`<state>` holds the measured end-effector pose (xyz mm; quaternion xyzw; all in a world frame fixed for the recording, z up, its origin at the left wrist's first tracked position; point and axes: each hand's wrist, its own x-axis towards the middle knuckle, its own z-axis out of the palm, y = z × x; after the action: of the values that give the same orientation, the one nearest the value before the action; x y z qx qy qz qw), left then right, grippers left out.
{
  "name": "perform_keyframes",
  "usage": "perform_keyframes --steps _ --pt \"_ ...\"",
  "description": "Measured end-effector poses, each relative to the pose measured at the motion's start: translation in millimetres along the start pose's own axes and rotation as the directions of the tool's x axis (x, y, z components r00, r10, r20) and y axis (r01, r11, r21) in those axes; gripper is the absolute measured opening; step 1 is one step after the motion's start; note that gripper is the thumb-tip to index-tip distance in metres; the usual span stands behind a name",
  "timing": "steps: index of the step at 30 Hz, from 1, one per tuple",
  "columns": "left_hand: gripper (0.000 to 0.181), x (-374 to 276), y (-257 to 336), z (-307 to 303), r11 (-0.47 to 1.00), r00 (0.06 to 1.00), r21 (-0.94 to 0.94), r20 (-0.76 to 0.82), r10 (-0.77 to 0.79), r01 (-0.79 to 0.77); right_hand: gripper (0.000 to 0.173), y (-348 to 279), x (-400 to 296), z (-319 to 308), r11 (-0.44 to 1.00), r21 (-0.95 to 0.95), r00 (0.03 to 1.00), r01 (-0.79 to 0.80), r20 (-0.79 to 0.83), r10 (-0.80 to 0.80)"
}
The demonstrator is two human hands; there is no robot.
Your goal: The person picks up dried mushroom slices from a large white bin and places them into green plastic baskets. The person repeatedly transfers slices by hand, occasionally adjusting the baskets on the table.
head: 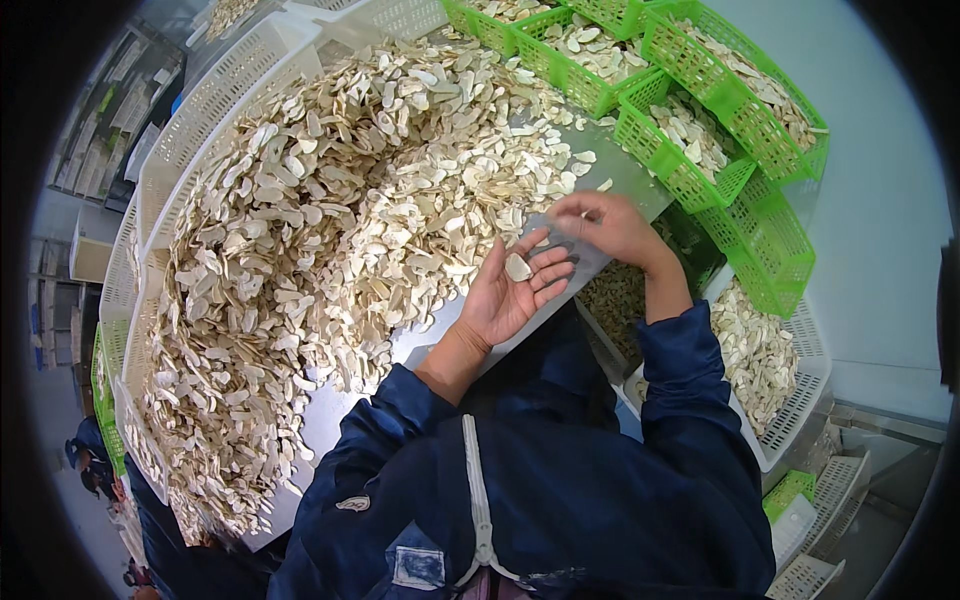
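Note:
My left hand [510, 296] is palm up above the front of the metal table [349, 405]. One pale dried slice [517, 267] lies across the base of its fingers, which are spread and slightly bent. Close by on the right, my right hand [604, 223] hovers over the table edge with curled fingers. Motion blurs its fingertips, so whether they pinch anything is unclear. A large heap of dried slices [450, 187], cream-coloured and flat, spreads over the table beyond and to the left of both hands.
Green plastic baskets [679, 139] holding slices line the far right. White perforated baskets [217, 82] border the heap's left side. Below the table edge, a container [611, 307] holds darker pieces. A white basket [810, 360] of slices stands by my right arm. Another person's sleeve [154, 495] shows lower left.

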<state>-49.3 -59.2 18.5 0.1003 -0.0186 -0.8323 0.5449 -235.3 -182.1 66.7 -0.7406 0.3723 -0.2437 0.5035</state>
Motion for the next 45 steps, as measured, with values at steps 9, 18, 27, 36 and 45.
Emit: perform_keyframes --steps 9,18,27,36,45 --pt "0.044 2 5 -30 0.991 0.991 -0.084 0.093 -0.096 0.104 0.018 43 71 -5 0.587 -0.807 0.886 0.064 -0.225 -0.406" --pt "0.050 0 5 -20 0.998 0.992 -0.036 0.118 -0.043 0.048 0.026 4 18 -4 0.996 -0.055 0.997 -0.075 -0.026 0.073" --pt "0.042 4 4 -37 0.978 0.976 -0.161 0.193 -0.100 0.132 0.019 57 98 -10 0.655 -0.753 0.835 -0.062 -0.398 -0.380" --pt "0.051 2 5 -23 0.995 0.986 -0.080 0.160 -0.044 0.058 0.021 13 41 -8 0.993 0.085 0.991 -0.084 -0.099 0.092" --pt "0.047 11 3 -47 0.978 0.954 -0.165 0.291 -0.073 0.125 0.033 37 35 10 0.914 -0.391 0.908 -0.108 -0.412 -0.069"
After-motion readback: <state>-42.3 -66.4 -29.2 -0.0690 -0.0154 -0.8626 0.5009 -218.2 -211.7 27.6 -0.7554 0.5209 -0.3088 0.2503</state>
